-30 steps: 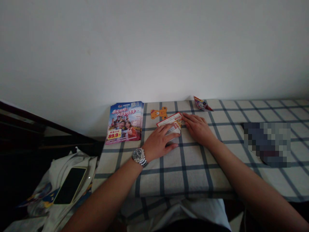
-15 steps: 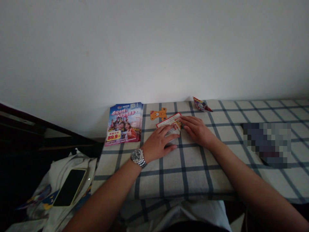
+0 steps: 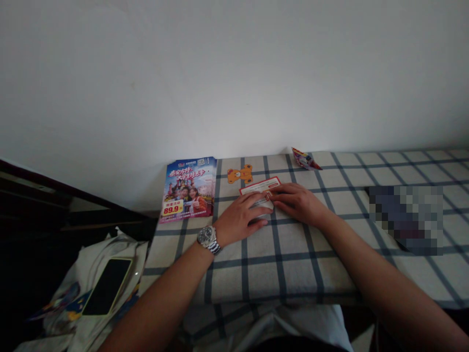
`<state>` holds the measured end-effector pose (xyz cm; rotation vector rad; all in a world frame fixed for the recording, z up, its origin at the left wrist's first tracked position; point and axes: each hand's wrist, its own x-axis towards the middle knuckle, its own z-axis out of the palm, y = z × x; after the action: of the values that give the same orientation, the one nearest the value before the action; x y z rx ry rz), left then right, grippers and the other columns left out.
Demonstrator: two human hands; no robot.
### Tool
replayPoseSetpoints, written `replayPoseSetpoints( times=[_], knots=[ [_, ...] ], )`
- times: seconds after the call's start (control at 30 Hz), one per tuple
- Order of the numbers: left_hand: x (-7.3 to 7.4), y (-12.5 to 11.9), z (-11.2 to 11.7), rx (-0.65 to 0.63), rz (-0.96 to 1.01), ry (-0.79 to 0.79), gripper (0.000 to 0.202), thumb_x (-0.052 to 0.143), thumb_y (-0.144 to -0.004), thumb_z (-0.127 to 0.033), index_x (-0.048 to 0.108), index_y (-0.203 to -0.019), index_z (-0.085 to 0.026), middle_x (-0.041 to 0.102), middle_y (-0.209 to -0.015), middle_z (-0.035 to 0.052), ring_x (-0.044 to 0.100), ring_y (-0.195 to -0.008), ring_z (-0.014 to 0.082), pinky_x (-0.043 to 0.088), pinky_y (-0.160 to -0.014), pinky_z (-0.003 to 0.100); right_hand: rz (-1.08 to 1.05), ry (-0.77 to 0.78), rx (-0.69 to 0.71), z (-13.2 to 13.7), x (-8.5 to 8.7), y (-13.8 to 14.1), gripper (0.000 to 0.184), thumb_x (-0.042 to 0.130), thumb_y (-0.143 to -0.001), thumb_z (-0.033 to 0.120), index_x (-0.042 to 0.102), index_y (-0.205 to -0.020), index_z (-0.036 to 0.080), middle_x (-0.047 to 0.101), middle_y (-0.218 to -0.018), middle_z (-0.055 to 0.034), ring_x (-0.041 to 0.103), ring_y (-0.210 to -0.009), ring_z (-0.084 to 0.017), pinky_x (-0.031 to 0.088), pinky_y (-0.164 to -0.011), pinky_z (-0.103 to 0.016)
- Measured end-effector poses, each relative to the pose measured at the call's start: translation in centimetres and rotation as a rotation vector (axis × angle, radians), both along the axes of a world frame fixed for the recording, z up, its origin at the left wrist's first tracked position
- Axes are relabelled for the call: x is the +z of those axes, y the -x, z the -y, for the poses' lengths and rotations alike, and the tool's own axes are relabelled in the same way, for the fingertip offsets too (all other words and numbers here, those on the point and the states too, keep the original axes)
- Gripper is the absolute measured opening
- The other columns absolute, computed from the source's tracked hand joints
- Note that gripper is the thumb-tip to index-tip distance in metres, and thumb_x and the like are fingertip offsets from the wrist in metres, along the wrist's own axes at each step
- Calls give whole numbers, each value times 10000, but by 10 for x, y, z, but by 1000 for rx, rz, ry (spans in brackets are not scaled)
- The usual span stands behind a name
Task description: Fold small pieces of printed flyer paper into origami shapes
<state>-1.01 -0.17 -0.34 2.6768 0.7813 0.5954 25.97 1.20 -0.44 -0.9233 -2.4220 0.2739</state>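
Observation:
A partly folded paper leaflet, white with a red border, lies on the checked tablecloth. My left hand, a metal watch on its wrist, rests over the leaflet's lower left part with fingers spread flat. From the other side, my right hand lies on the leaflet's right part, its fingers stretched out and pressing down. The two hands' fingertips nearly meet over the paper, so the lower part of the leaflet is mostly hidden.
To the left is a stack of colourful flyers. A bear figure shows behind the leaflet. Near the wall stands a folded colourful paper. A blurred-out dark item lies right. Below left, a phone rests on a white bag.
The leaflet has turned slightly and its upper edge lies flatter and further right. My right hand has moved a little toward me, its fingertips closer to my left hand's.

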Motion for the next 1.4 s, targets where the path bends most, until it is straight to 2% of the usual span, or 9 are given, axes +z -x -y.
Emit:
replayPoseSetpoints(
  times=[0.27,0.47,0.63,0.77,0.97,1.4],
  knots=[
    [2,4,-3,-33,62,42,312,668,-981,-295,676,-1289,-250,585,-1469,84,529,-1390,246,462,-1179,481,-24,6,-19,-3,-7,-5,177,669,-971,300,792,-1094,272,738,-1238,-96,699,-1128,-279,579,-988,-480],
    [8,8,-6,-32,30,-10,319,726,-941,-322,691,-1250,-250,624,-1425,78,551,-1354,262,398,-1211,527,-53,15,-18,-2,-9,-3,158,666,-971,285,788,-1070,266,736,-1231,-94,696,-1136,-271,582,-1003,-477],
    [9,7,-5,-3,8,-30,258,688,-958,-259,706,-1215,-240,656,-1370,60,579,-1287,249,424,-1176,499,-69,28,2,-2,-10,-3,159,659,-973,268,781,-1073,252,728,-1239,-103,693,-1143,-268,577,-1018,-477],
    [9,6,-2,18,5,-33,209,633,-990,-271,731,-1173,-259,689,-1307,44,616,-1226,240,427,-1159,515,-70,23,-1,-1,-8,-2,156,657,-973,278,784,-1061,261,733,-1238,-99,698,-1138,-271,587,-1002,-479],
    [7,7,-4,39,2,-23,194,607,-1016,-288,752,-1144,-270,708,-1279,30,632,-1185,231,473,-1091,482,-89,32,27,3,-3,3,161,626,-991,266,773,-1050,240,741,-1225,-106,714,-1111,-260,593,-1000,-462],
    [2,2,-7,84,111,-1,146,633,-1010,-284,727,-1091,-209,755,-1135,59,681,-1082,219,507,-1027,440,-78,35,39,5,-3,6,167,636,-988,268,750,-1103,227,729,-1239,-115,697,-1139,-266,584,-1002,-461]
  ],
)
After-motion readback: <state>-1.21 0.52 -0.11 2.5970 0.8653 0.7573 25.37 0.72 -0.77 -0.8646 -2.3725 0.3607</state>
